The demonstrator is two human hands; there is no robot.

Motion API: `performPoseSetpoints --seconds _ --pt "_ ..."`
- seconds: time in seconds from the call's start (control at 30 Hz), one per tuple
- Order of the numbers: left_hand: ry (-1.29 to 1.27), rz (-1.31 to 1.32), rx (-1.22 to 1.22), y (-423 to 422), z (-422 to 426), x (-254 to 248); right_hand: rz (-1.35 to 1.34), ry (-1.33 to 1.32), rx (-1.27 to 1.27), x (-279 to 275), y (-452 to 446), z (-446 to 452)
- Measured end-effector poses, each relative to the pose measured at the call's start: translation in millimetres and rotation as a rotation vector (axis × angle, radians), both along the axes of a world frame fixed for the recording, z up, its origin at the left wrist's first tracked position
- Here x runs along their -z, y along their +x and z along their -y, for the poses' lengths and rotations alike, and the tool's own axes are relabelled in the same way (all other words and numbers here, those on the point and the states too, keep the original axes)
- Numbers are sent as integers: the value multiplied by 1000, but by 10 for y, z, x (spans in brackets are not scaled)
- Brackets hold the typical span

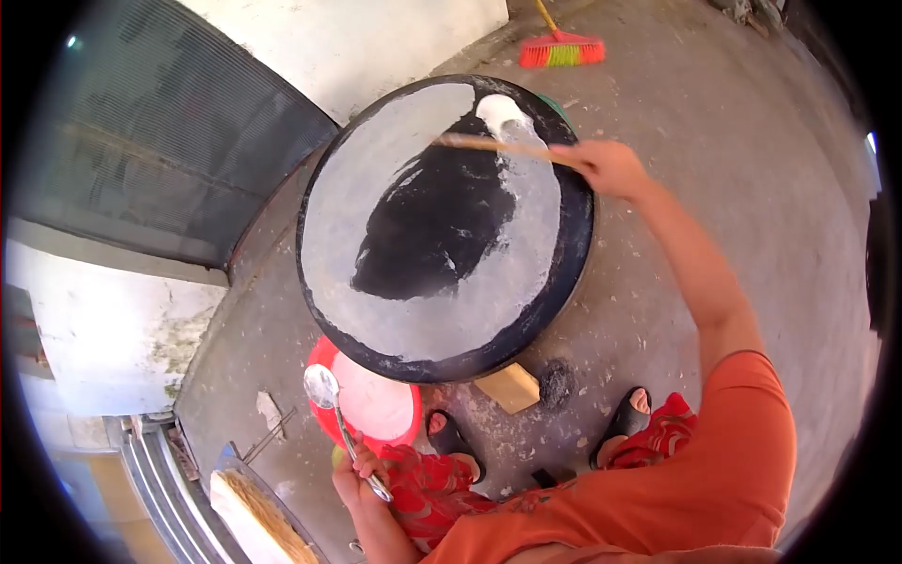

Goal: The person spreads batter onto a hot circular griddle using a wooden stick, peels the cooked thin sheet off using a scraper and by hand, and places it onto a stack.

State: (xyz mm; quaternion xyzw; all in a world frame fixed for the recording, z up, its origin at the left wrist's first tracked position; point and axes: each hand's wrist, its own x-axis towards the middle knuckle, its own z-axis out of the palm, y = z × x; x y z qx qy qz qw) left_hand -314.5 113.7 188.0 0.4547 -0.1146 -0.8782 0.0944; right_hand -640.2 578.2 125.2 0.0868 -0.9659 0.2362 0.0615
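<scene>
A large round black griddle [437, 202] stands before me, coated with a wide ring of thin pale batter [451, 324] around a bare dark middle. Near its upper right edge lies a thick white blob of batter [498, 113]. My right hand [609, 169] is closed round one end of a wooden batter spreader [498, 146], which reaches leftward over the griddle. Lower down, my left hand [360, 477] grips the handle of a metal ladle [322, 386], its bowl coated white. The ladle bowl is over the edge of a red basin [414, 428] containing white batter.
A yellowish block [510, 387] lies below the griddle's front edge, beside a dark round clump [556, 381]. A red broom [562, 51] rests on the concrete floor beyond. White walls [89, 324] and a grey screen [169, 122] stand at left.
</scene>
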Motion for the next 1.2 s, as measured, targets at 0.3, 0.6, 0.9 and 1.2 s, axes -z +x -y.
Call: performPoseSetpoints --seconds 0.3,0.6,0.9,1.2 --pt "-17 -56 25 -39 -38 -12 -71 307 116 118 -669 420" --pt "49 -66 18 70 31 -31 204 -394 166 68 -79 317" --pt "84 -112 47 229 100 -89 513 -696 317 -204 229 754" --pt "52 -148 37 425 162 -127 274 -262 181 -142 512 1310"
